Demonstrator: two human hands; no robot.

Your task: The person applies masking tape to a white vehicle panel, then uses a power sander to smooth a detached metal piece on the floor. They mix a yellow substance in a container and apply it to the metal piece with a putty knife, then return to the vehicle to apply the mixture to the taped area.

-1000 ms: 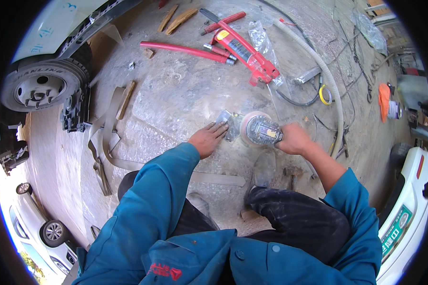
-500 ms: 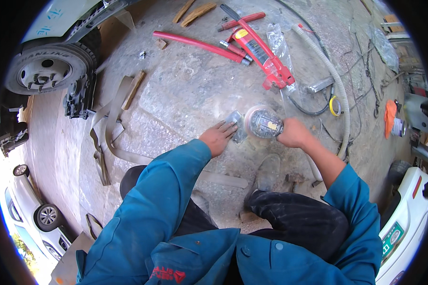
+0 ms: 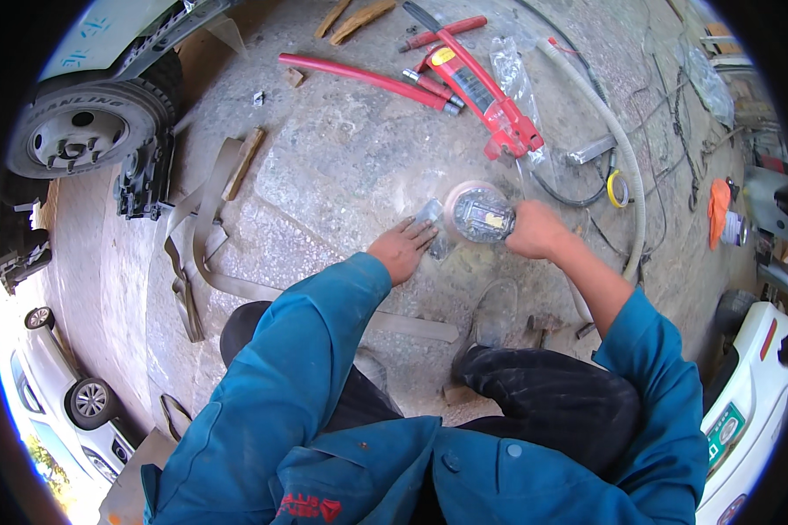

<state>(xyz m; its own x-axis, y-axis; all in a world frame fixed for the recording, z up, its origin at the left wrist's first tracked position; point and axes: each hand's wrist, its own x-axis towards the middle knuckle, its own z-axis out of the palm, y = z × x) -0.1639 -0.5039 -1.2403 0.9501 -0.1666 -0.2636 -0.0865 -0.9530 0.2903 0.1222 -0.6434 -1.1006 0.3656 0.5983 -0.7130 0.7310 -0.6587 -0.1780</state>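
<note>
My left hand (image 3: 403, 249) lies flat with fingers stretched out, its fingertips on a small shiny metal plate (image 3: 431, 213) on the floor. That plate's lower part is partly under the fingers. My right hand (image 3: 536, 229) is wrapped round the grip of a sander (image 3: 483, 216), which has a dark body and a round pale pink pad. The pad's left edge is next to or over the plate's right side; contact I cannot tell. Pale dust covers the concrete around both.
Beyond the sander lie a red floor jack (image 3: 481, 92) and a red bar (image 3: 359, 77). A grey hose (image 3: 617, 131) curves down the right side, past a yellow tape roll (image 3: 617, 188). Grey strapping (image 3: 203, 227) and a wood strip (image 3: 244, 164) lie left, near a truck wheel (image 3: 79, 136).
The sander and my right hand have shifted slightly left and up, bringing the pad closer to the plate. My left hand has stayed nearly in place.
</note>
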